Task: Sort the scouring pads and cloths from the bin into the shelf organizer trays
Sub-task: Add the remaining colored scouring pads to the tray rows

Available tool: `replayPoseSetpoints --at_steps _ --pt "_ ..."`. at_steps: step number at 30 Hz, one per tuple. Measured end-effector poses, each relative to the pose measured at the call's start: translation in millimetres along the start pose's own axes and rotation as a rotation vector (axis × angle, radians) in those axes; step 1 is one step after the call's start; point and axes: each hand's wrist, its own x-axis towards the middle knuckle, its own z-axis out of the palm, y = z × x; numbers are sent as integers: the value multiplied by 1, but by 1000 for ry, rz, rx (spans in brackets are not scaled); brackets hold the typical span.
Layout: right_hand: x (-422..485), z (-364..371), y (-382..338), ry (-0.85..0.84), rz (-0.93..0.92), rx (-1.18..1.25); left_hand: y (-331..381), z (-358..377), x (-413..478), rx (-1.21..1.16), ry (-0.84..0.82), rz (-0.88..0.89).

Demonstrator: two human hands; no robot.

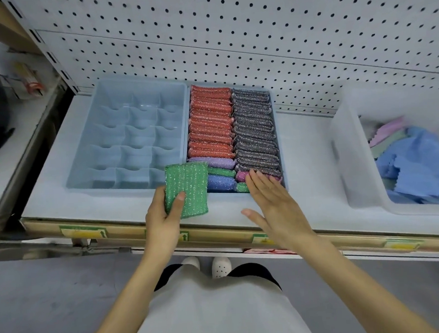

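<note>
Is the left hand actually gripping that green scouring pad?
Touching. The head view shows the left hand holding the green scouring pad, thumb pressed on its front face, fingers behind its lower left edge.

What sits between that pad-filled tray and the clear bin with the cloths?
Nothing: between the filled tray and the clear bin the head view shows only bare shelf.

Green glitter-striped scouring pad (186,190); red sparkly pads (210,122) in one column, dark grey silver-flecked pads (254,127) beside; lilac pad (213,162), blue pad (221,183), pink pad (241,175) at near end; pale blue divided tray (128,136); translucent white bin (353,157) with blue cloths (418,162), pink cloths (387,130); white pegboard (230,35), black dots
</note>
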Motion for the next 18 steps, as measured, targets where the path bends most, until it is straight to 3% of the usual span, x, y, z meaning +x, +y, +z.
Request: replayPoseSetpoints --at_steps 10,12,15,18 --pt "2 -7 4 -62 54 197 10 -1 0 -78 4 -44" --pt "7 -19 -3 -35 170 408 16 0 -1 -124 1 -76" --pt "10 -30 -28 275 282 827 27 3 -9 -182 -34 -102" --pt "17 -29 -63 216 246 1164 36 11 -17 -236 -107 -117"
